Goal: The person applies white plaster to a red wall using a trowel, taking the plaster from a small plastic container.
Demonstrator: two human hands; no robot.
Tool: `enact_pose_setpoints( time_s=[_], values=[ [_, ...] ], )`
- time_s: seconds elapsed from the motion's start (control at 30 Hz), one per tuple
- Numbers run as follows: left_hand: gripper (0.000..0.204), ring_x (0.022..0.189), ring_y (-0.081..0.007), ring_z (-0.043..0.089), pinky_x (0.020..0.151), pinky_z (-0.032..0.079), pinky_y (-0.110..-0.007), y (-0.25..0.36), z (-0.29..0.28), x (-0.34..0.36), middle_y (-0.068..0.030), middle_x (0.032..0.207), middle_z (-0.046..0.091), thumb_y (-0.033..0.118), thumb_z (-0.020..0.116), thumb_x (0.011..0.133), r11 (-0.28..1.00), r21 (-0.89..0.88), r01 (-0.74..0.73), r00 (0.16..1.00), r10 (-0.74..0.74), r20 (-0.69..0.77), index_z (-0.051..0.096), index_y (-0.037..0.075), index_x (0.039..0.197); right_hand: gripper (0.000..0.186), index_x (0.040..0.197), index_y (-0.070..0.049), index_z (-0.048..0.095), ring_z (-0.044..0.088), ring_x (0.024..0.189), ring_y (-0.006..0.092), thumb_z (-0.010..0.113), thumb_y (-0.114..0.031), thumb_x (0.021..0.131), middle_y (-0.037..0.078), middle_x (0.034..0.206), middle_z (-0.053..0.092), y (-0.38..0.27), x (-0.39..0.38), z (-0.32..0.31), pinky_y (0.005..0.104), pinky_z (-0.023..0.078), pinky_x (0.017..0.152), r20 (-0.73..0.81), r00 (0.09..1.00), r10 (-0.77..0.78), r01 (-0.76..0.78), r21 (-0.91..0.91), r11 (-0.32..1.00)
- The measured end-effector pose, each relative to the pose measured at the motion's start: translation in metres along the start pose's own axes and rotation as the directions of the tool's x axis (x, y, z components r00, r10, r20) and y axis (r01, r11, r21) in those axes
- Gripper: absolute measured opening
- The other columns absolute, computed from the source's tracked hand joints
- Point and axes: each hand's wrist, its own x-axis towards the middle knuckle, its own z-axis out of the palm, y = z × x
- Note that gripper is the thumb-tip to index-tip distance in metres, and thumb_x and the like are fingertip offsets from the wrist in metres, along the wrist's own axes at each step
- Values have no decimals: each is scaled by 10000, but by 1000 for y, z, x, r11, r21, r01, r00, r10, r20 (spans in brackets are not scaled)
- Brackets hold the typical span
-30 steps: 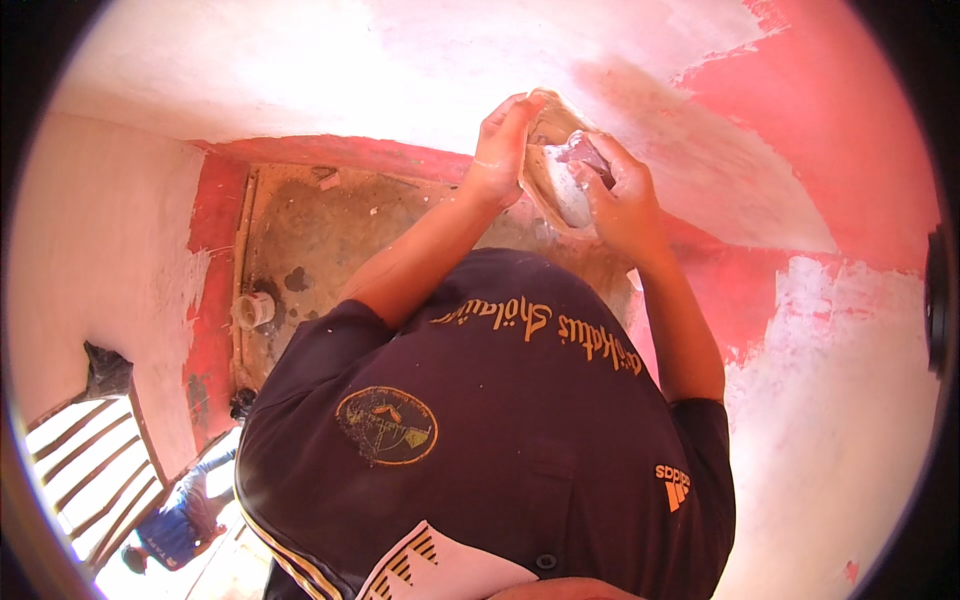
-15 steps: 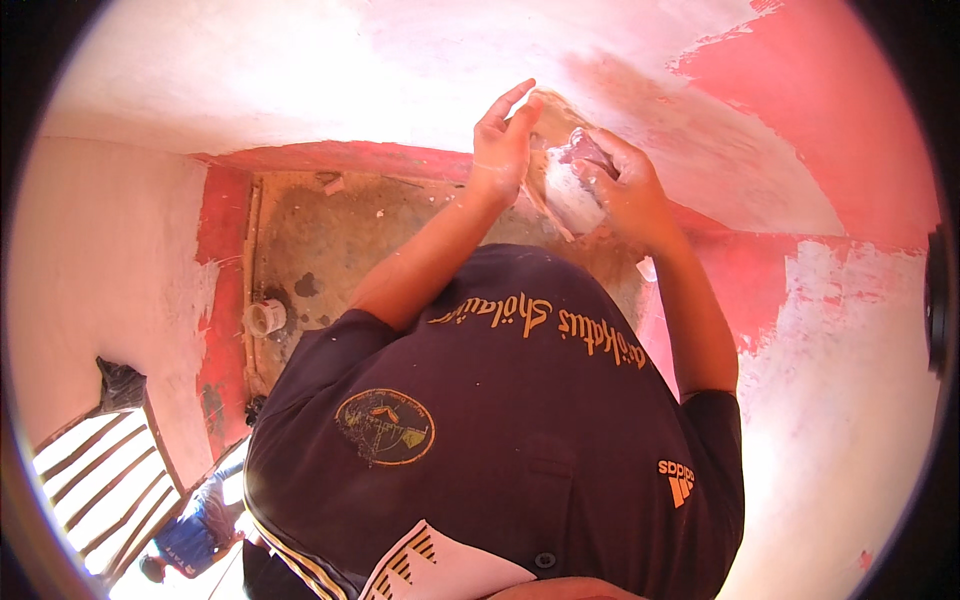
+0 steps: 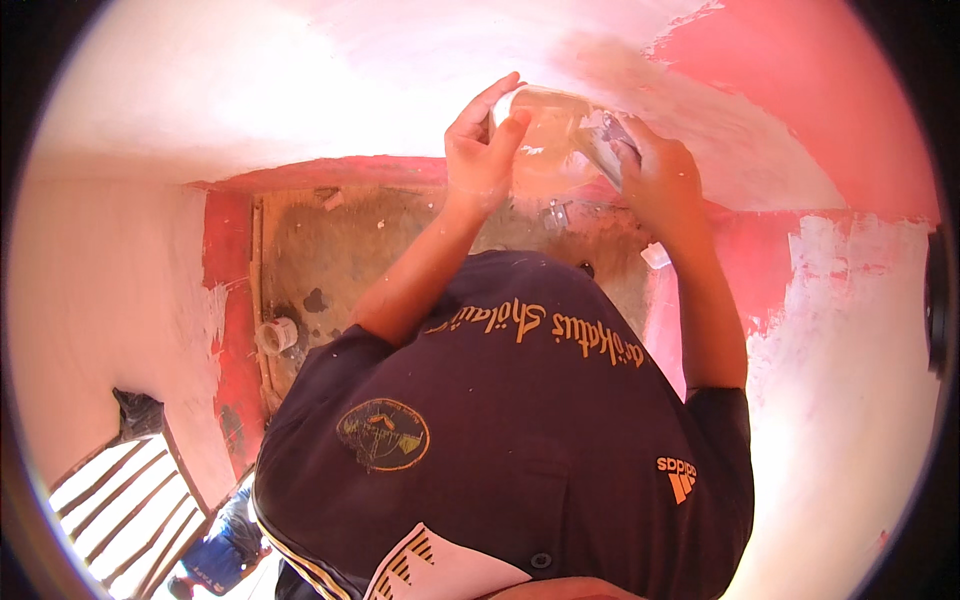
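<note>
A flat plaster-smeared board (image 3: 548,135) is held up against the white-and-red wall (image 3: 300,90), gripped at its left edge by the left hand (image 3: 482,150), while a putty knife (image 3: 612,145) is clasped in the right hand (image 3: 662,185).

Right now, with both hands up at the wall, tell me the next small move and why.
Probably draw the putty knife in the right hand across the flat board that the left hand steadies. The blade already lies against the board's edge, and the red wall beside it is still uncoated.
</note>
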Motion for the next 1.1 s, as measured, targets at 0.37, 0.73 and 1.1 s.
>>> enact_pose_setpoints(
  time_s=[0.37,0.73,1.1],
  values=[
    [544,1120,-143,614,875,492,-221,1,6,-11,-180,1307,639,36,600,958,950,-214,-228,971,205,-126,462,-53,1477,378,1274,-101,642,660,825,436,561,-176,912,222,892,703,-25,8,10,534,506,774,123,992,3,-21,148,989],
    [592,984,-95,589,821,469,-212,-5,1,-8,-168,1261,661,40,598,943,963,-59,-263,956,251,-150,431,-46,1505,356,1258,8,642,704,919,280,647,-92,917,214,1038,730,-40,5,16,362,528,854,189,982,-1,-82,431,899],
    [663,1177,-211,598,998,488,-338,-21,3,-5,-211,1324,623,155,695,935,971,10,-239,969,239,-62,423,-63,1499,421,1310,66,598,672,1039,242,664,-91,925,161,1162,718,-24,3,31,342,510,958,291,955,64,-264,728,633]
  ],
)
